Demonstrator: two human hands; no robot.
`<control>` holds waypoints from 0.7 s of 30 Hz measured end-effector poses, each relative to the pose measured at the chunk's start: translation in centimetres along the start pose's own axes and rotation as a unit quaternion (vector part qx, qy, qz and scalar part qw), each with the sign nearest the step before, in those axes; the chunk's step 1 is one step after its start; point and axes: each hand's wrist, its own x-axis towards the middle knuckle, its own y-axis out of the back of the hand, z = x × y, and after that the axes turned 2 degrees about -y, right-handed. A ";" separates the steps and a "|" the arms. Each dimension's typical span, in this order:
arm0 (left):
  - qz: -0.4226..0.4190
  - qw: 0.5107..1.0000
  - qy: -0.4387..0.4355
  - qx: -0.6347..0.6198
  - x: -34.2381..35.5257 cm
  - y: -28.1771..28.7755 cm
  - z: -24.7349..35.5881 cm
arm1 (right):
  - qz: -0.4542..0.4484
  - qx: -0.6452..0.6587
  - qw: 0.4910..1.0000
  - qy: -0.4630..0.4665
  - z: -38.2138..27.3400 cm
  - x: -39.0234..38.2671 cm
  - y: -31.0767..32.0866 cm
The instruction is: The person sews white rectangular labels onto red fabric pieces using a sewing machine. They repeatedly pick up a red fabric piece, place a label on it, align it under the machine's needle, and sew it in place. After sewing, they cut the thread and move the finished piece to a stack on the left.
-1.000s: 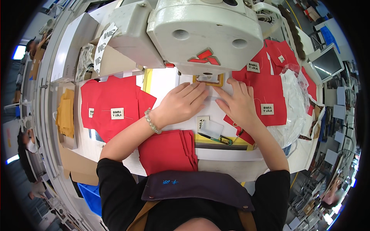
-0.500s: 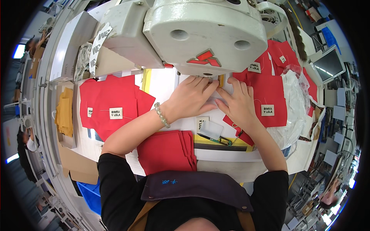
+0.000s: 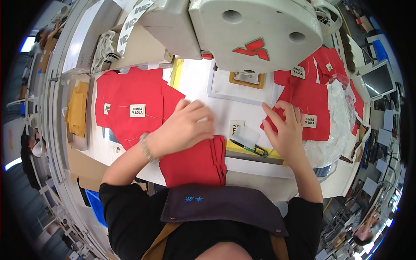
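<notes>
My left hand (image 3: 184,128), a bracelet at its wrist, hovers by a stack of red fabric pieces (image 3: 193,162). Its fingers are loosely bent and slightly blurred, with nothing visible in them. On the right, my right hand (image 3: 284,132) has thumb and fingers apart beside red fabric pieces with white labels (image 3: 318,104); I see nothing held. Between the hands lie a white label (image 3: 235,126), a clear plastic piece (image 3: 246,137) and green-and-black thread snips (image 3: 253,149). A white frame (image 3: 240,96) lies beneath the sewing machine head (image 3: 260,30), around an amber-edged plate (image 3: 247,79).
Labelled red fabric (image 3: 145,93) is spread at the left. Beyond it stands a carton tray of yellow pieces (image 3: 78,108). White plastic wrapping (image 3: 336,125) lies at the right, near a dark screen (image 3: 378,80). The machine head overhangs the far side of the table.
Both hands have drawn apart from beneath the machine head, the left toward the red stack, the right outward. The frame and amber-edged plate now show. The whole view has shifted slightly.
</notes>
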 end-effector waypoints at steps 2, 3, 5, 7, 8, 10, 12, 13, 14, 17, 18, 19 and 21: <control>-0.029 0.999 0.020 0.033 -2.8 0.1 1.1 | 0.001 0.026 1.000 0.002 -1.0 -0.6 0.5; -0.041 0.996 0.027 0.070 -4.0 -0.3 1.5 | -0.005 0.036 0.999 0.003 -1.5 -0.9 0.7; -0.044 0.991 0.030 0.121 -5.4 -1.4 1.8 | -0.010 0.056 0.998 0.008 -2.6 -1.3 0.7; -0.055 0.985 0.046 0.157 -5.6 -1.8 2.2 | -0.010 0.060 0.998 0.031 -3.6 -1.6 0.6; -0.061 0.981 0.053 0.176 -5.7 -2.0 2.3 | -0.010 0.062 0.997 0.042 -4.1 -1.7 0.6; -0.065 0.975 0.047 0.206 -6.0 -2.4 2.5 | -0.009 0.067 0.996 0.058 -5.1 -1.9 0.9; -0.036 0.975 0.043 0.213 -6.1 -2.5 2.7 | -0.020 0.083 0.994 0.069 -5.8 -2.2 1.1; -0.005 0.978 0.041 0.205 -6.0 -2.5 2.8 | -0.018 0.081 0.994 0.071 -5.9 -2.4 1.1; 0.026 0.979 0.039 0.197 -6.0 -2.5 2.9 | -0.017 0.079 0.994 0.074 -6.0 -2.5 1.1; 0.029 0.981 0.043 0.185 -6.3 -2.7 2.8 | -0.018 0.080 0.994 0.070 -6.3 -3.0 0.9; 0.017 0.982 0.048 0.184 -6.4 -2.7 2.9 | -0.020 0.082 0.994 0.068 -6.4 -3.1 0.8; 0.006 0.982 0.053 0.182 -6.4 -2.7 2.9 | -0.015 0.082 0.994 0.075 -6.6 -3.2 0.7; -0.007 0.980 0.057 0.188 -6.5 -2.7 3.0 | -0.004 0.080 0.993 0.089 -7.0 -3.5 0.3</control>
